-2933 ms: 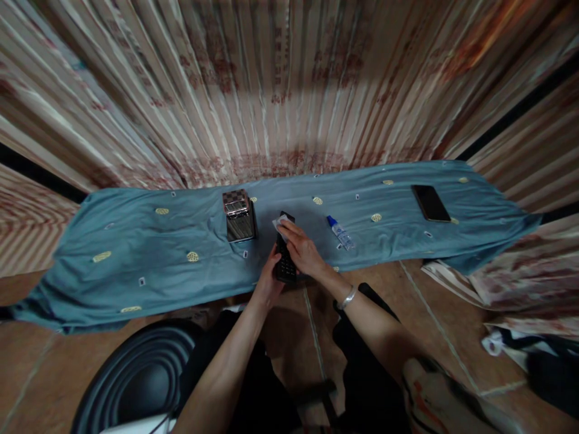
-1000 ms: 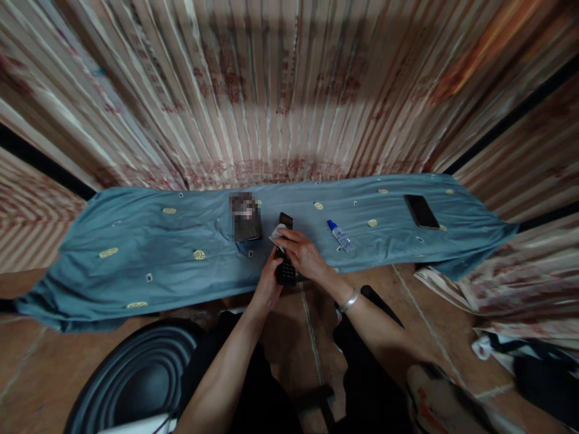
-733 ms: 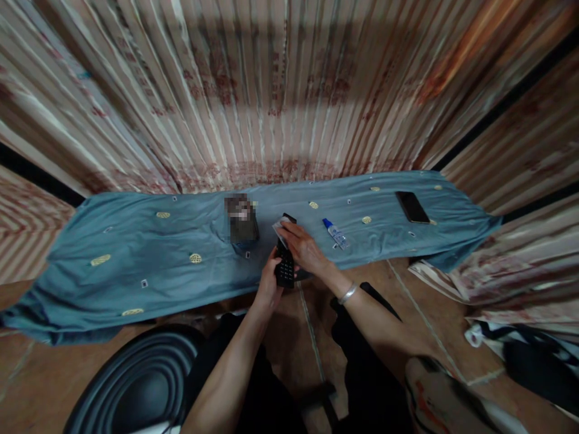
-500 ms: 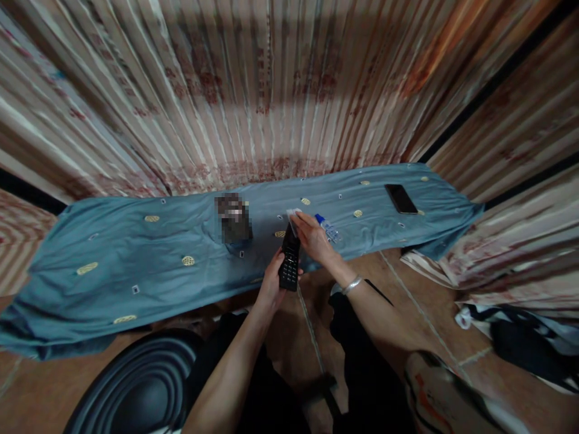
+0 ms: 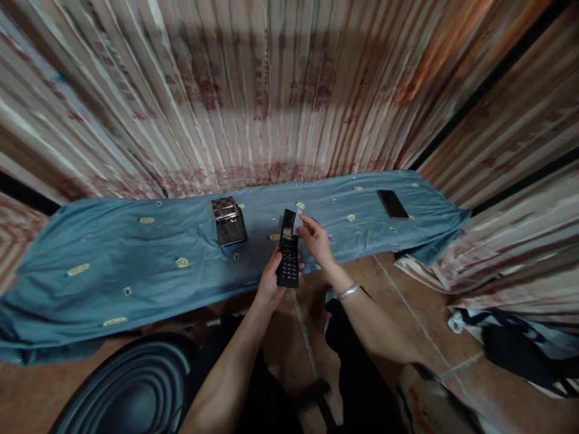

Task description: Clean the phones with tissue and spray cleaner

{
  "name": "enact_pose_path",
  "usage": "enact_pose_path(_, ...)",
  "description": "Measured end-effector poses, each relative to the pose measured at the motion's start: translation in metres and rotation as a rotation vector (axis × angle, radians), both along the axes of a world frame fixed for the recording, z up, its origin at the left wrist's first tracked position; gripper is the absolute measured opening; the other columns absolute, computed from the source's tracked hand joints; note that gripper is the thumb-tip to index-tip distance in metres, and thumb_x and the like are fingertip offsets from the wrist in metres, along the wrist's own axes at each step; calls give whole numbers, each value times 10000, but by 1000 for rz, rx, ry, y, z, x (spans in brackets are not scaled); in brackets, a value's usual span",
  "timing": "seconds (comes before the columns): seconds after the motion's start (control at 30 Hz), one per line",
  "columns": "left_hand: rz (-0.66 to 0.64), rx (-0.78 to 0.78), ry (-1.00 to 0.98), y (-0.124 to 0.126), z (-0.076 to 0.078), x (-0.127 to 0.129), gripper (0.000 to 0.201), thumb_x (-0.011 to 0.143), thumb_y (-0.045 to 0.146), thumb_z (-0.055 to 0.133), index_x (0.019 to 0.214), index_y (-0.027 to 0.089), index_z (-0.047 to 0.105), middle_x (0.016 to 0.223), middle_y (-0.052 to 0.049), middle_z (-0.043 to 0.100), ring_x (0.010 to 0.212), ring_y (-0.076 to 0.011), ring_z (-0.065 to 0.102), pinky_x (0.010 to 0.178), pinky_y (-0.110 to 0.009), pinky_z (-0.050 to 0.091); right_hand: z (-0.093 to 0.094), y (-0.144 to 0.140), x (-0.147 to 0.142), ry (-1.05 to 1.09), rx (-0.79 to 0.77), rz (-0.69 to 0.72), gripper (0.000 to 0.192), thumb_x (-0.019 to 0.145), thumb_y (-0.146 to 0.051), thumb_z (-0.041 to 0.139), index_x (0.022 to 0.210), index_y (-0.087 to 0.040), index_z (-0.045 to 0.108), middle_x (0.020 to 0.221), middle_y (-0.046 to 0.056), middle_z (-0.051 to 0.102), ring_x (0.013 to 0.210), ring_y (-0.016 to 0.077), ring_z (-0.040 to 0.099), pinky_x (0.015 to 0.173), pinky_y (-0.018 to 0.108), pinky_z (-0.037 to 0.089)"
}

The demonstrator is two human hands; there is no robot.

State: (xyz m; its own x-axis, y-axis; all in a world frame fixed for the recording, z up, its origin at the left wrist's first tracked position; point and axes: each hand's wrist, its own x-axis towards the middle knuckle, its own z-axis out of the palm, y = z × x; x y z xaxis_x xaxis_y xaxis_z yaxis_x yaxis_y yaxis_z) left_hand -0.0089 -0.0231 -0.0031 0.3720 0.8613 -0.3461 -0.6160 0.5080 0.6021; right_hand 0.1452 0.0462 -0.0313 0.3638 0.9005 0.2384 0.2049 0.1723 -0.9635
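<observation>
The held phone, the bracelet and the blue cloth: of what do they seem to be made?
Held phone: probably black plastic, mostly dull, with few highlights. Bracelet: likely polished metal, silvery with bright glints. Blue cloth: soft fabric, matte, with loose wrinkles; fibre unclear.

Patterned curtains (image 5: 271, 90), a cloth-covered table (image 5: 149, 253) and tiled floor (image 5: 402, 295) suggest a home.

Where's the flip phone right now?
Head view, near the middle of the picture: the open flip phone is held in the left hand, with the right hand, pinching a white tissue, just right of the phone's upper half.
</observation>
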Motion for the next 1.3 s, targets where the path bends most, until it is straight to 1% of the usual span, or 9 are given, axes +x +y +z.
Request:
enact_pose_path(0.1,44,-40,-30,2,3,2,373,917,240,564,1287,205,528,921,-56,732,771,-200,730,684,-317,577,-1,7,-7,206,6,50,384,749,-246,692,1125,-171,717,1124,91,751,1003,216,707,915,384,566)
enact_pose_path(0.2,118,-71,-54,5,7,2,305,916,208,555,1220,217,575,940,-33,729,826,-193,723,774,-359,586,-2,9,-14,239,11,68,351,732,-248,701,1075,-179,736,1085,77,763,976,217,713,899,385,574)
enact_pose_path(0.3,174,-64,-60,10,9,-1,245,927,195,523,1156,206,609,922,-34,726,873,-192,712,807,-368,584,-1,4,-22,135,2,95,336,758,-255,678,1082,-190,741,1049,58,773,940,211,718,891,386,577)
enact_pose_path(0.43,245,-67,-66,18,10,-4,205,915,199,544,1092,190,647,849,-23,710,829,-178,698,810,-348,572,3,-14,-31,-150,17,120,361,841,-226,585,1177,-200,713,1087,63,765,943,205,717,889,381,580)
enact_pose_path(0.57,346,-96,-97,24,12,-5,220,958,216,474,1014,153,677,810,-19,712,777,-149,684,869,-319,541,9,-34,-39,-532,129,179,388,931,-192,460,1261,-174,664,1187,124,721,1090,256,671,984,442,538)
enact_pose_path(0.67,380,-102,-96,26,11,-7,228,958,219,478,996,150,692,847,-23,733,823,-146,691,917,-310,517,14,-42,-42,-706,213,176,414,940,-145,408,1277,-131,647,1287,181,646,1180,286,604,1027,481,508)
enact_pose_path(0.97,356,40,-21,25,-11,-3,202,795,272,698,959,165,748,1132,-65,747,1251,-221,588,1121,-342,373,27,-42,-53,-737,296,214,410,906,-81,425,1208,-186,682,1159,137,642,1093,259,585,971,443,531)
enact_pose_path(1.1,370,27,-16,28,-11,-2,209,796,266,694,969,162,746,1112,-68,751,1222,-222,606,1103,-345,396,24,-38,-51,-720,290,225,403,925,-97,418,1216,-212,672,1175,120,646,1091,243,593,984,434,524)
enact_pose_path(1.3,362,23,-18,32,0,-7,206,833,265,660,1004,165,717,944,-45,757,1058,-221,674,940,-347,522,13,-37,-37,-740,257,185,394,924,-98,421,1196,-212,682,1145,108,670,1066,233,607,976,415,533)
